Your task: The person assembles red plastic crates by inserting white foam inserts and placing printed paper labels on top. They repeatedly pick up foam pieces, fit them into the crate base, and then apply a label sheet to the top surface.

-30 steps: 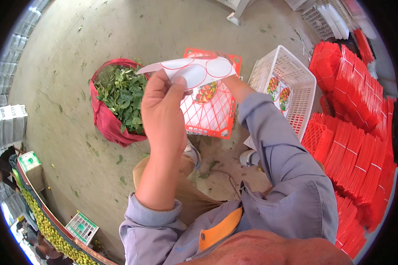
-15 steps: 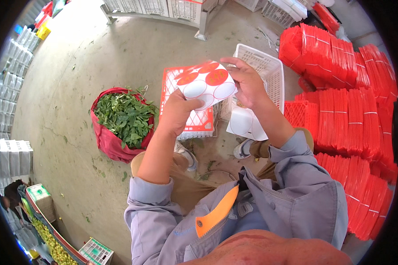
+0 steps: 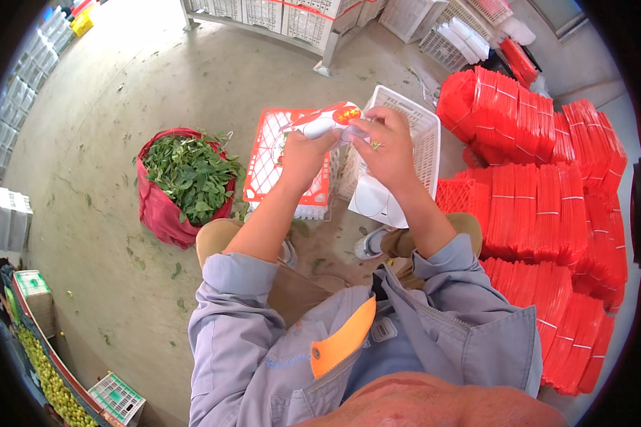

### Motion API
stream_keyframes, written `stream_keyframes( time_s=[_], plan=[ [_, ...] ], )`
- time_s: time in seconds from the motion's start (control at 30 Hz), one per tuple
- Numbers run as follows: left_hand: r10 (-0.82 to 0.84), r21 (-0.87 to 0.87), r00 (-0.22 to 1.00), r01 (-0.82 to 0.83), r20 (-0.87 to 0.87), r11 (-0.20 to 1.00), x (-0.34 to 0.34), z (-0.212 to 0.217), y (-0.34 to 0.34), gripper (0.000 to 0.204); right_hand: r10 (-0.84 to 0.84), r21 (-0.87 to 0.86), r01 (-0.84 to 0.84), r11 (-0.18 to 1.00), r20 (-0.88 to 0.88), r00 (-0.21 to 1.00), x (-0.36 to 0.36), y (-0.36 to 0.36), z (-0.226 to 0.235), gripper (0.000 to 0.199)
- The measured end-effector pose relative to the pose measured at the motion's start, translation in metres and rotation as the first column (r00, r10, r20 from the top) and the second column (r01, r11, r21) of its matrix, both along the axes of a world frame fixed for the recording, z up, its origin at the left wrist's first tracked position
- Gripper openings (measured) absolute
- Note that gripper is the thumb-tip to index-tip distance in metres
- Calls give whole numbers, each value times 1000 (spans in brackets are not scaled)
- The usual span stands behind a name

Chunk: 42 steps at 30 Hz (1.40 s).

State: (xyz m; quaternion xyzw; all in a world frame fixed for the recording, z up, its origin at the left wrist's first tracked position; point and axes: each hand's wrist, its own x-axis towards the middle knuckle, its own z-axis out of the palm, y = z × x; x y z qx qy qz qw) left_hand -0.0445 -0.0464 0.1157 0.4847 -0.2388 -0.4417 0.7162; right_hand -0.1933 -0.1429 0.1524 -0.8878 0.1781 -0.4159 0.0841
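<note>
A sheet of round red-and-white stickers is held up before me, bent and seen nearly edge-on. My left hand grips its near left edge, thumb on top. At the right edge, my right hand has thumb and fingers pinched on the sheet; whether a single sticker is lifted there I cannot tell. Beneath the hands lies a red lattice lid on a white crate. Right of it stands a white plastic basket, with another sheet showing round outlines over its near side.
A dark red sack full of green leaves stands at left. Tied stacks of red folded sheets rise at right. A metal rack with crates is ahead. Green fruit fills a long container at lower left.
The sticker sheet has tipped from facing me to nearly edge-on and bent. My right hand has come inward, its spread fingers now pinching at the sheet's right edge. The view has shifted slightly.
</note>
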Motion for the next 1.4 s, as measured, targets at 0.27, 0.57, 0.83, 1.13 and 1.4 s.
stream_keyframes(
  time_s=[0.27,0.57,0.83,1.13,1.4],
  plan=[
    [-2,64,938,-21,346,998,2,-5,10,18,76,32,-77,997,19,997,18,9,-10,28],
    [40,40,901,-64,432,997,2,-5,14,22,154,-51,-152,987,37,987,16,6,-16,20],
    [47,53,822,-93,568,994,0,-6,9,27,81,-49,-78,996,69,994,13,6,-23,18],
    [19,120,777,-121,629,985,9,-13,7,32,-61,510,4,860,94,994,10,8,-28,11],
    [61,249,942,-149,331,957,51,-34,-3,33,-213,924,-381,16,376,902,7,-7,-36,24]
  ],
)
